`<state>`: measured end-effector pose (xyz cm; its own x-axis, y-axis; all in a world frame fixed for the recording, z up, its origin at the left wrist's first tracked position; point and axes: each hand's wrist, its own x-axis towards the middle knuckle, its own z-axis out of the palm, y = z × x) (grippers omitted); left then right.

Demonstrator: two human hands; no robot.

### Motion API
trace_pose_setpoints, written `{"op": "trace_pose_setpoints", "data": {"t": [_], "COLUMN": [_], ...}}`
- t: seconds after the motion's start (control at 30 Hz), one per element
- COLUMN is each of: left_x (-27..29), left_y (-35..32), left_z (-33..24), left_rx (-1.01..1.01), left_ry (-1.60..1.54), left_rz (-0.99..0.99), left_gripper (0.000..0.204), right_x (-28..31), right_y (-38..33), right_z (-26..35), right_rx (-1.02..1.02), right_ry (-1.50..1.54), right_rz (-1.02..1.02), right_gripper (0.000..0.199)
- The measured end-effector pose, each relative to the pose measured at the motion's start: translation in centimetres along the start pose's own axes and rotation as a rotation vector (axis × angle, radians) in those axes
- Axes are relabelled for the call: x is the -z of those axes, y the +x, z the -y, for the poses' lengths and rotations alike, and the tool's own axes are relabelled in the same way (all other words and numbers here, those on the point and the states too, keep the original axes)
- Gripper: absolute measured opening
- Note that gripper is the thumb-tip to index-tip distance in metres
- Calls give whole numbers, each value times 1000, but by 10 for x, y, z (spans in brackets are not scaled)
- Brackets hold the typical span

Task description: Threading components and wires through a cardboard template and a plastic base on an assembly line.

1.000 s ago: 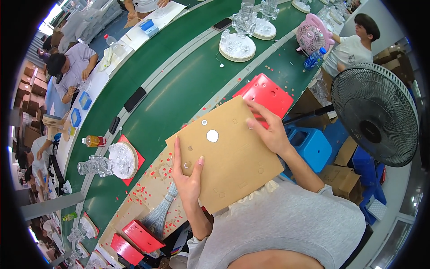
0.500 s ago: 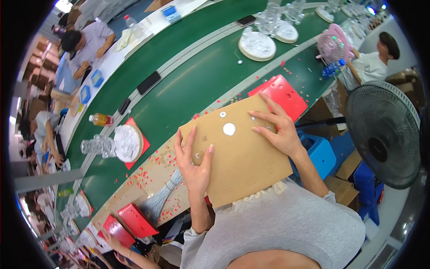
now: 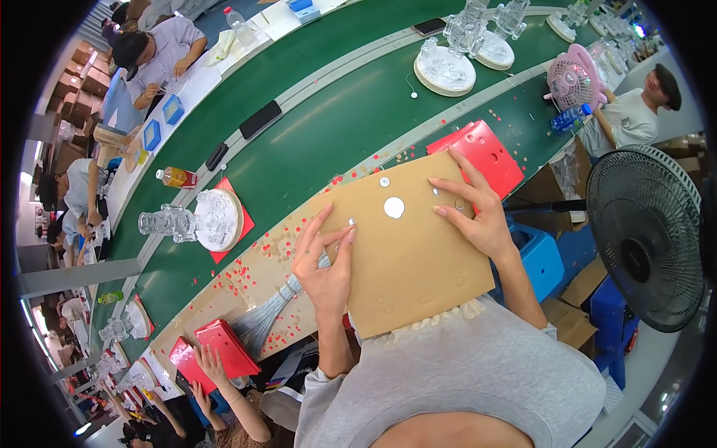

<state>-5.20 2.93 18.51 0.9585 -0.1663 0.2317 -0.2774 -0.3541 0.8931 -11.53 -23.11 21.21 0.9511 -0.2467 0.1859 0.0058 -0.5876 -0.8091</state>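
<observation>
A brown cardboard sheet (image 3: 418,261) lies slanted across my lap against the table edge. Round and slot-like cut marks dot it, and a white round spot (image 3: 393,207) shows near its top. My left hand (image 3: 326,265) is at its left edge, thumb and forefinger tips drawn together beside a small pale slot (image 3: 352,222). Whether a scrap is between those tips I cannot make out. My right hand (image 3: 482,220) grips the upper right part, one fingertip at the top edge, the other visible fingers on the surface. Beyond it lies a stack of red sheets (image 3: 489,155).
Red and brown punched bits (image 3: 280,246) litter the bench beside a bundle of grey wires (image 3: 269,317). Clear plastic pieces on a round white base (image 3: 220,220) stand left. A black fan (image 3: 642,239) is at right. A co-worker's hand (image 3: 211,364) touches red sheets (image 3: 231,347).
My left thumb and fingers have shifted up and drawn together, and a small slot shows clearly beside them. My right hand keeps its hold. A co-worker's hand has moved onto the red sheets.
</observation>
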Motion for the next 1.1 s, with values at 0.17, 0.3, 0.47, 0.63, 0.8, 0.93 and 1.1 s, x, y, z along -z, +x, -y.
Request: {"op": "trace_pose_setpoints", "data": {"t": [0.17,0.3,0.47,0.63,0.8,0.93,1.1], "left_x": [4,0,21,14,23,40,35], "left_y": [12,18,27,14,15,1,-22], "left_z": [-9,-12,-5,11,14,-22,-42], "left_rx": [-142,-52,-125,-106,23,-443,-388], "left_ry": [164,130,163,159,-193,-57,214], "left_rz": [19,-85,-166,18,-386,379,596], "left_gripper": [37,39,42,40,35,63,100], "right_x": [-1,-1,-2,-2,-4,1,3], "right_y": [-2,-1,-2,-3,0,7,18], "right_z": [-3,-1,-2,-1,0,-4,-11], "right_rx": [-2,13,6,8,-4,7,47], "right_ry": [26,40,47,55,54,7,-84], "right_rz": [-13,-4,-16,-16,0,0,16], "right_gripper": [43,43,43,43,43,42,41]}}
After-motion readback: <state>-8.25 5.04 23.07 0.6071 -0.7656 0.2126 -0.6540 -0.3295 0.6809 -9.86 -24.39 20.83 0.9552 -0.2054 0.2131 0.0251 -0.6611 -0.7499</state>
